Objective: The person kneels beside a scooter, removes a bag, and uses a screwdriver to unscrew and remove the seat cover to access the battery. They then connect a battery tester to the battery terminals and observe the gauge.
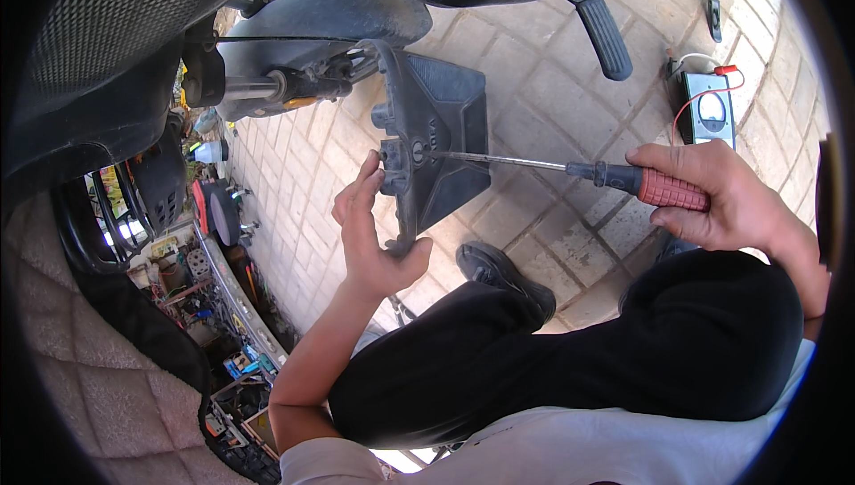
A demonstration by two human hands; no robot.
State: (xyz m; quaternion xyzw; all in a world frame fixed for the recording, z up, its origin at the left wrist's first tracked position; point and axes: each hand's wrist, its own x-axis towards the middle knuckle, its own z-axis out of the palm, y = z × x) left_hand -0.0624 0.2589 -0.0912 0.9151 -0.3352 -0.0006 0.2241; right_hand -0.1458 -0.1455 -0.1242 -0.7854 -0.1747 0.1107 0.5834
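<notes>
My right hand (725,194) grips a long screwdriver (604,174) by its red and black handle, with the shaft pointing left. Its tip meets the face of a black plastic mudguard panel (444,131) close to a round fitting; whether it sits in a screw cannot be told. The panel bears raised lettering and has moulded lugs along its left edge. My left hand (377,238) steadies this edge, fingers at the lugs and thumb by the lower corner. Just above stand a scooter's wheel fender (320,24) and a shock absorber (260,87).
A black footpeg (604,34) juts down from the scooter body. On the brick paving (528,84), a meter (711,111) with red leads stands at right. Several parts and tools crowd a bin (247,325) at lower left, beside a quilted cover (127,405). A blue-white bottle (208,151) lies left.
</notes>
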